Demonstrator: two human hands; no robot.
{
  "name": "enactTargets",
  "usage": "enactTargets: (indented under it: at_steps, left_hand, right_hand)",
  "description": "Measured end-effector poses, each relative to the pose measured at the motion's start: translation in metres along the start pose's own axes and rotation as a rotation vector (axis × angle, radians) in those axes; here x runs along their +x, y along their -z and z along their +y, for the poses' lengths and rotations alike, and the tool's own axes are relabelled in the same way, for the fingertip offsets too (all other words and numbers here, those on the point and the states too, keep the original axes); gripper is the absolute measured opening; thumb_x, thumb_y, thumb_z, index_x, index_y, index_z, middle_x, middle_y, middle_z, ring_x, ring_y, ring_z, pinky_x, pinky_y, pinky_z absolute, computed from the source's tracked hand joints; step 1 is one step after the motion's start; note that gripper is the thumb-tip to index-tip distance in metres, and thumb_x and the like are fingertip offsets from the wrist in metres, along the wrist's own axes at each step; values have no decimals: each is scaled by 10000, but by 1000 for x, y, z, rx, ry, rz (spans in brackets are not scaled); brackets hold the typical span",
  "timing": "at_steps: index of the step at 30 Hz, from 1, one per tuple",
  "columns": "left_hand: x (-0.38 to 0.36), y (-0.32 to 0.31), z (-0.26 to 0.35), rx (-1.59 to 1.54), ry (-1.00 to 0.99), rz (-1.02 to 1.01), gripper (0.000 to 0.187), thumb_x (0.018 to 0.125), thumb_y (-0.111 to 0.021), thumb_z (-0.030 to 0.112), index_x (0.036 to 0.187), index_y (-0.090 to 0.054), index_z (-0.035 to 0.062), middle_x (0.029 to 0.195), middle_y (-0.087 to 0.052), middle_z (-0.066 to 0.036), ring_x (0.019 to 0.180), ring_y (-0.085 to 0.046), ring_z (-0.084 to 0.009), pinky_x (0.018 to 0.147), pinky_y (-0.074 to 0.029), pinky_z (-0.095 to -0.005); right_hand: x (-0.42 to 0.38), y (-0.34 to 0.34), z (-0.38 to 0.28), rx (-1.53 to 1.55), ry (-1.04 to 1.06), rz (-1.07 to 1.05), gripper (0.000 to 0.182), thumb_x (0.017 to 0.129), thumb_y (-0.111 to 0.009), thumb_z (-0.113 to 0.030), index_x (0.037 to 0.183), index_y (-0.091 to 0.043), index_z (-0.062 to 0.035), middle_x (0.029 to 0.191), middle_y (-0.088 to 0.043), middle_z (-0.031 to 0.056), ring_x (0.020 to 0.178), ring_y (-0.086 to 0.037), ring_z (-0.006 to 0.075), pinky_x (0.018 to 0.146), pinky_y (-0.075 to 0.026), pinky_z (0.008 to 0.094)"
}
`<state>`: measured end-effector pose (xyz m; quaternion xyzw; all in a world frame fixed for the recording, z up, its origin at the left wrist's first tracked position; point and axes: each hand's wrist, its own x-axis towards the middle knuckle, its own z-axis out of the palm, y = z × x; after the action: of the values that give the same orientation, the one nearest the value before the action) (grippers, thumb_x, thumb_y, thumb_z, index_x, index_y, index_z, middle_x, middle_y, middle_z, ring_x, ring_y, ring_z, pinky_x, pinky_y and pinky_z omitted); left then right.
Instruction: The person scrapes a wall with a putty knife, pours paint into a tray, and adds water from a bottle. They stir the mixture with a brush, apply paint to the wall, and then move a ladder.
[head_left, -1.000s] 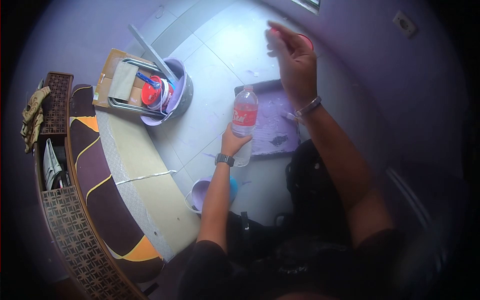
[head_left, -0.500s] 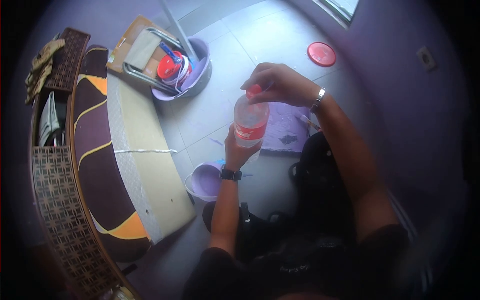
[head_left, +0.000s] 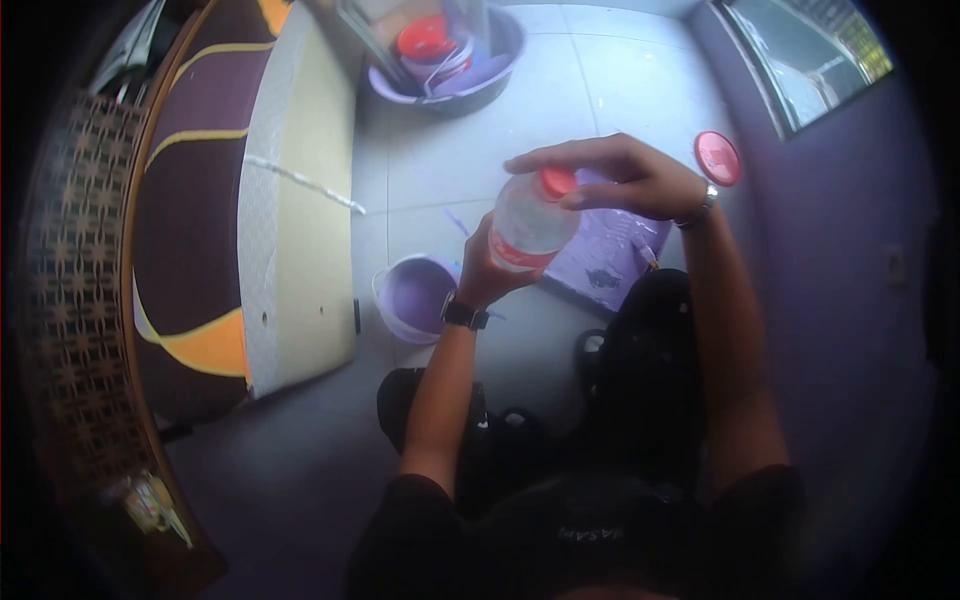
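Note:
A clear plastic bottle point(head_left: 537, 218) with a red label stands tilted in front of me. My left hand point(head_left: 484, 270) is closed round its lower part, a dark watch on the wrist. The red cap point(head_left: 558, 182) sits at the bottle's mouth. Over it reaches my right hand point(head_left: 635, 180), its fingers stretched out past the cap and the thumb at the cap's near side. Beneath the hands lies a purple paint-covered tray point(head_left: 615, 250) with a brush point(head_left: 648, 252) on it. A small bucket point(head_left: 415, 295) with purple inside stands left of my left hand.
A large tub point(head_left: 500, 75) holding a red-lidded paint pail point(head_left: 430, 45) stands at the back. One red round lid point(head_left: 717, 158) lies by the right wall. A mattress-like slab point(head_left: 300, 240) and a patterned wooden frame point(head_left: 70, 290) line the left side. A window point(head_left: 800, 65) shows top right.
My right fingers have loosened from a pinch on the red cap and stretched out. The view has turned and shifted, so the tub now sits higher and the window shows more.

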<state>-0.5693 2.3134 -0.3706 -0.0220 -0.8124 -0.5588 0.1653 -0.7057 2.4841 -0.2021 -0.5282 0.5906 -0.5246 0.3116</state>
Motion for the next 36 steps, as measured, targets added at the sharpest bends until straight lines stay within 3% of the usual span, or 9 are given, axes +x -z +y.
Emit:
enactTargets:
  at_steps: [7,11,15,18,21,27,29,33,36]
  left_hand:
    - [-3,21,6,-210,37,-55,720,550,-820,159,1174,-485,29,1094,-593,-121,1011,-581,-224,872,-461,-332]
    - [-6,23,6,-233,54,-95,715,543,-820,155,1170,-497,41,1099,-594,-105,1021,-574,-217,883,-452,-328]
    - [-5,13,13,-307,103,-14,679,535,-812,149,1136,-513,45,1065,-604,-99,986,-593,-228,855,-468,-333]
    - [-3,4,19,6,42,240,780,526,-825,168,1195,-456,13,1065,-592,-139,986,-598,-267,846,-480,-346]
    - [3,4,15,32,-18,337,770,532,-822,165,1192,-457,10,1053,-594,-141,955,-605,-279,834,-486,-352]
    - [14,11,16,-92,-36,406,553,541,-796,123,1022,-534,45,983,-613,-124,895,-609,-287,750,-488,-345]
    - [18,7,15,-13,88,371,778,541,-823,171,1199,-435,23,1066,-594,-150,965,-593,-273,833,-473,-363]
    - [30,-21,-38,321,62,499,788,532,-831,183,1198,-437,32,1083,-573,-139,1015,-546,-290,870,-426,-407]
    - [41,-41,-100,383,92,654,824,528,-843,225,1212,-422,42,1121,-533,-142,1057,-498,-312,899,-376,-460]
  right_hand:
    - [7,-5,-15,-193,37,-122,406,845,-616,-146,1236,-544,-65,1224,-566,98,1136,-517,252,975,-396,364]
    - [9,-6,-15,-240,78,-249,424,827,-616,-116,1217,-517,19,1243,-540,134,1182,-478,282,1000,-363,392]
    - [19,-16,-11,-67,-76,37,355,765,-701,-89,1084,-590,20,1148,-596,155,1050,-579,212,904,-467,348]
    - [24,-23,-1,-485,-113,433,357,695,-783,-173,955,-612,3,964,-659,104,810,-654,173,709,-546,300]
    - [31,-35,0,-473,-100,540,355,724,-762,-174,1001,-616,-5,991,-656,109,857,-648,181,748,-538,304]
    - [36,-31,11,-303,-26,397,379,774,-719,-194,1089,-608,-15,1030,-647,121,939,-633,205,822,-522,324]
    - [41,-33,16,-399,-178,541,363,780,-717,-202,1069,-615,-8,1030,-642,143,942,-635,218,825,-522,320]
    - [29,-22,43,-304,-122,568,446,765,-735,-196,1125,-572,10,1135,-595,155,1022,-598,232,884,-479,358]
    - [-58,-13,89,-89,-345,633,324,908,-538,-248,1096,-575,14,1091,-601,115,876,-605,178,789,-475,279]
